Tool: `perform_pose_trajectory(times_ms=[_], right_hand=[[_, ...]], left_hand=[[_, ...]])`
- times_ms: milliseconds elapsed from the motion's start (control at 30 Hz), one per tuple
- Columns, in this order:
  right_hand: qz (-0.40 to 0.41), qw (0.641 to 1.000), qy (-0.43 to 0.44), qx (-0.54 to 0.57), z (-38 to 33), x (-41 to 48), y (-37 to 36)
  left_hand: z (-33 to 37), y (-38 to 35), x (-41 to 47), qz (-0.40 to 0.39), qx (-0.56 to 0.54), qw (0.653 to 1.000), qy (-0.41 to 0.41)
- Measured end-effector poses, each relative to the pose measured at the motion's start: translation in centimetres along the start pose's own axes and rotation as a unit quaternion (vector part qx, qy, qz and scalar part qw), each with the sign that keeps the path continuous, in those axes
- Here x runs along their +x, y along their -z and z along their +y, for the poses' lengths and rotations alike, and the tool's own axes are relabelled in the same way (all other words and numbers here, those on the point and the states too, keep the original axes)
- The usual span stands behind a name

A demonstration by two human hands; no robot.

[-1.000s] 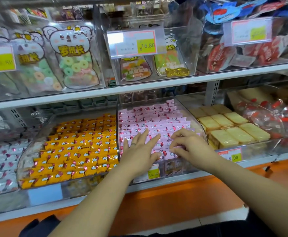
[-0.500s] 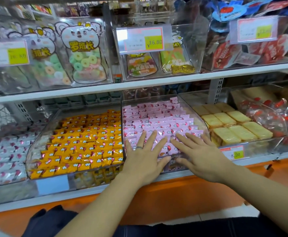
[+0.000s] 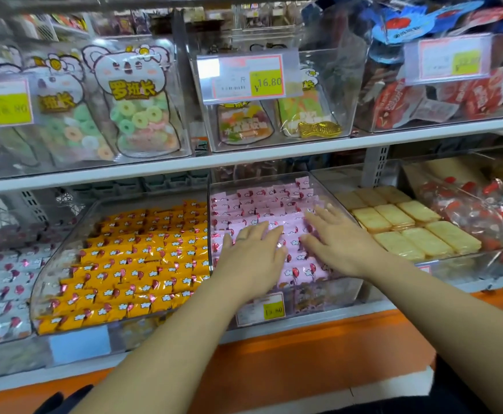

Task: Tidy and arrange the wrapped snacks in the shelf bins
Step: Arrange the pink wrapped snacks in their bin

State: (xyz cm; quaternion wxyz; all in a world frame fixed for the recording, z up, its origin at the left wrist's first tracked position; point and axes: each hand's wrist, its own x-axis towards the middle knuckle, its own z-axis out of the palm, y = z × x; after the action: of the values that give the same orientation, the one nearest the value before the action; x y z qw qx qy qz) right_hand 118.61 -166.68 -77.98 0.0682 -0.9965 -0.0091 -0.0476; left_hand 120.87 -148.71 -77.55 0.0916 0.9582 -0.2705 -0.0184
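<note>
Both hands lie palm-down, fingers spread, on the pink snacks (image 3: 274, 210) in the middle clear bin (image 3: 328, 186) of the lower shelf (image 3: 319, 330). The left hand (image 3: 251, 258), with a ring on one finger, rests flat at the bin's 7 o'clock area; its grip is fully open and holds nothing. The right hand (image 3: 338, 243) rests flat at the 4 o'clock area, fingertips pointing toward 11 o'clock; its grip is likewise open and holds nothing. The two hands are near each other but apart, with pink wrappers visible between them. The right hand's outer edge sits just beside the bin's right wall. Rows of pink snacks at 12 o'clock remain uncovered up to the rear wall. The left wall separates this bin from the orange snacks (image 3: 142, 258) at 9 o'clock. Yellow biscuits (image 3: 408, 225) fill the bin at 3 o'clock. The upper shelf (image 3: 244, 159) overhangs the rear of the bins. A price tag (image 3: 262, 309) is fixed to the front wall below the left wrist.
</note>
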Motion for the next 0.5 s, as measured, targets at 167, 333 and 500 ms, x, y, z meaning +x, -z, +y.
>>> perform_pose_trajectory(times_ms=[167, 333, 500], right_hand=[[-0.049, 0.997, -0.022, 0.06, 0.4, 1.4, 0.1], [0.122, 0.986, -0.029, 0.107, 4.5, 1.0, 2.0], [0.097, 0.97, -0.034, 0.22, 6.5, 1.4, 0.6]], left_hand=[[1.0, -0.1, 5.6, 0.001, -0.019, 1.0, -0.005], [2.6, -1.6, 12.3, 0.008, -0.054, 0.998, -0.011], [4.0, -1.9, 17.2, -0.012, -0.019, 1.0, -0.015]])
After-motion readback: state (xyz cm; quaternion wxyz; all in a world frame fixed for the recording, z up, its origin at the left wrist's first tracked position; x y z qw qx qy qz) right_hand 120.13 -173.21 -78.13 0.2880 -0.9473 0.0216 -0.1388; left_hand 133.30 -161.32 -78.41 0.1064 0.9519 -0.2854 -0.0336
